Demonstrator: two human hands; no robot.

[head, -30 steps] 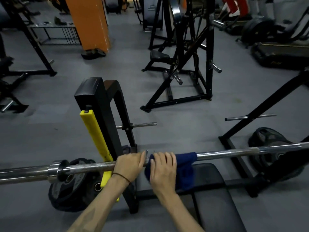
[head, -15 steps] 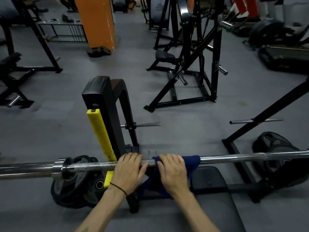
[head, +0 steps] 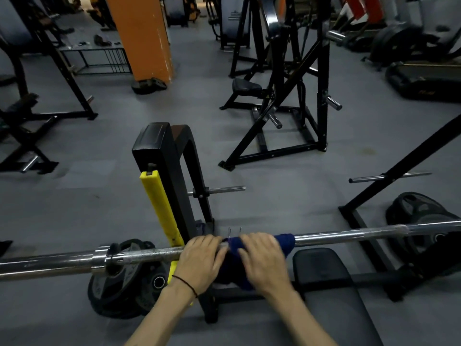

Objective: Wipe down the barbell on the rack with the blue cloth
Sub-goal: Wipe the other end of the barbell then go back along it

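Item 1. Barbell (head: 349,236): chromed steel bar, lying level across the lower frame from left edge to right edge. It rests on the rack, which keeps the shaft at a height the person can reach from above and leaves its underside free for wiping. The collar and sleeve on the left (head: 99,258) are bare of plates.

Item 2. Blue cloth (head: 284,242): dark blue, draped over the bar near its middle, one end wrapped round the shaft and the rest hanging below. Wrapped so, it likely cleans the whole round of the bar in one pass.

Item 3. Right hand (head: 262,258): laid over the cloth, fingers curled over the top of the bar, clamping cloth to steel. Slightly blurred, which suggests rubbing in progress.

Item 4. Left hand (head: 202,255): just beside the right, fingers curled over bare bar next to the cloth's left edge; a thin dark band at the wrist. Its likely purpose is to keep the bar from rolling under the wiping.

Item 5. Rack upright (head: 162,156): black post with a yellow guard strip (head: 159,208), standing just behind the bar, left of the hands.

Item 6. Bench pad (head: 321,278): black, below the bar, right of the hands.

Item 7. Weight plates (head: 124,290): black, stacked on the floor under the bar's left part; another (head: 419,211) lies at the right.

Judgement: the long right stretch of shaft appears still to be wiped.
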